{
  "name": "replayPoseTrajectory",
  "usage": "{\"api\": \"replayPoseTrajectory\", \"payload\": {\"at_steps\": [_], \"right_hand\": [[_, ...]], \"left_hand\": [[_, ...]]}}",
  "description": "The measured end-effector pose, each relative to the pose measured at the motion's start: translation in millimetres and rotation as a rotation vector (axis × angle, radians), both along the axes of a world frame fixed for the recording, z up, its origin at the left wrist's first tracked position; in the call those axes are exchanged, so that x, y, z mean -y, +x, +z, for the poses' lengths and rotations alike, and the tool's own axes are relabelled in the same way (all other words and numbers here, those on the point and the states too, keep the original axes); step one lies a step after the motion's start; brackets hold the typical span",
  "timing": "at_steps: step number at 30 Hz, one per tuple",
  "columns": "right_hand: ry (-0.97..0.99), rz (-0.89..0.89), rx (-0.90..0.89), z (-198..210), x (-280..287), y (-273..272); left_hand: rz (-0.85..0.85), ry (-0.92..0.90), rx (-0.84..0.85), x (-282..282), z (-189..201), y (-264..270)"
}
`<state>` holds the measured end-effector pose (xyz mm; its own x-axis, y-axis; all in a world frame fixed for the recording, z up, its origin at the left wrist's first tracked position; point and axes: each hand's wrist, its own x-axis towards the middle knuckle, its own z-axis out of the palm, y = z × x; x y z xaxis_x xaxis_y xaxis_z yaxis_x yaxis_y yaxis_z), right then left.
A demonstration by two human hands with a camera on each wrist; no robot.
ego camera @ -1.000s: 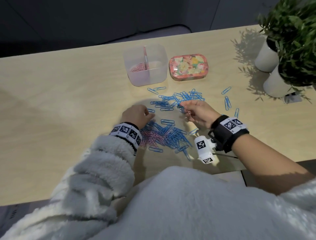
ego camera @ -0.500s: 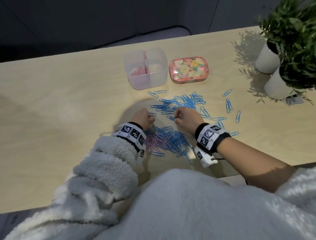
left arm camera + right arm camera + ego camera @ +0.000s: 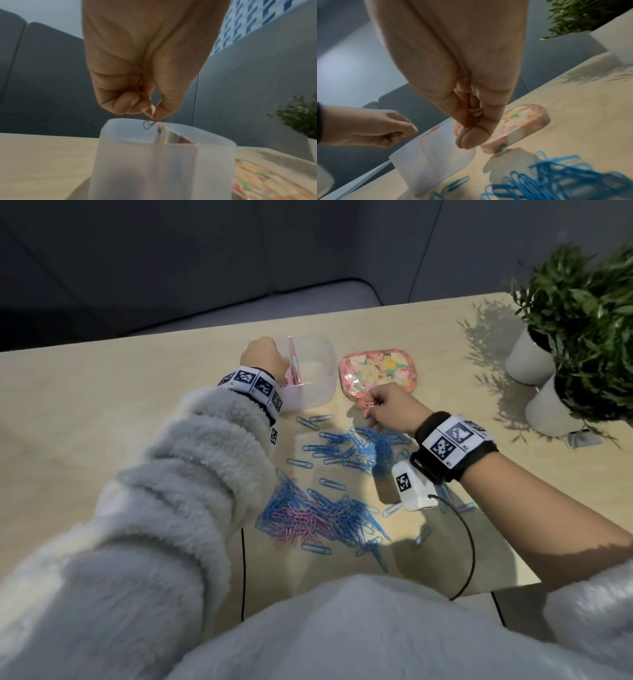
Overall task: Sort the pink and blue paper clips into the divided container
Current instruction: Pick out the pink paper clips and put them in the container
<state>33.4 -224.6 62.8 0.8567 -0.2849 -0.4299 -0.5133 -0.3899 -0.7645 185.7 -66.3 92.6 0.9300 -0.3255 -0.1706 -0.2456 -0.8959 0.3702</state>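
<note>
A translucent divided container [image 3: 322,378] stands at the table's far side, pink clips in its left half. My left hand [image 3: 263,357] hovers over that half and pinches a pink paper clip [image 3: 148,123] just above the rim [image 3: 171,142]. My right hand [image 3: 390,409] is raised right of the container, pinching another pink paper clip [image 3: 368,405] between thumb and fingers [image 3: 476,135]. A mixed pile of pink and blue clips [image 3: 308,518] lies near me, and a blue pile [image 3: 363,450] lies under the right hand.
A floral tin lid [image 3: 376,373] lies just right of the container. Two white pots with green plants [image 3: 548,402] stand at the far right. A black cable [image 3: 469,553] runs from the right wrist camera over the table's near edge.
Both hands left the clip piles and rose toward the container. The left now holds a pink clip over the left compartment; the right carries a pink clip beside it.
</note>
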Motion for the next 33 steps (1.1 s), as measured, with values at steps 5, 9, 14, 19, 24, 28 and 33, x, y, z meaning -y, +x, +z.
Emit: {"api": "replayPoseTrajectory", "payload": {"at_steps": [5,9,14,19,24,28,33], "right_hand": [[0.091,-0.037,0.102,9,-24,33],[0.174,-0.077,0.191,22,-55,73],[0.101,0.017,0.215,24,-89,116],[-0.065,0.112,0.302,27,-86,103],[-0.141,0.518,0.224,9,-96,13],[-0.347,0.846,0.034,-23,-103,-47],[-0.438,0.837,0.069,-47,-90,-73]], "left_hand": [[0.016,-0.051,-0.075,1,-11,3],[0.116,-0.321,-0.037,-19,-10,-6],[0.055,-0.435,0.033,-61,-19,-53],[0.042,-0.243,-0.025,-111,-47,-103],[-0.109,-0.145,-0.264,-140,-68,-150],[-0.254,-0.102,-0.266,-141,-79,-180],[-0.258,-0.056,-0.128,-141,-87,-185]]}}
